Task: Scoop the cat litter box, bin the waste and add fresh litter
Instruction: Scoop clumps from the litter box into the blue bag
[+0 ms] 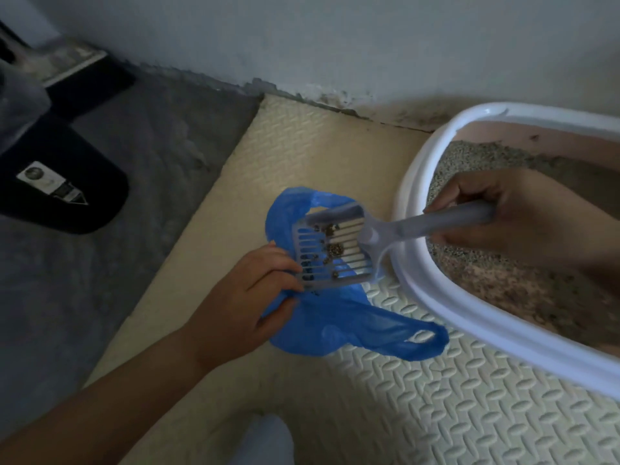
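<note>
Holding the slotted grey plastic litter scoop over the thin blue plastic bag, just left of the white-rimmed pink oval litter box.

Your right hand is clenched round the scoop's handle, above the grey litter inside the box. Several dark clumps sit on the scoop's slats. Your left hand grasps the bag's near edge, its fingers curled beside the scoop's front lip; it is unclear whether they touch it. The bag lies on the cream embossed foam mat, with 1 loop handle trailing toward the box.
</note>
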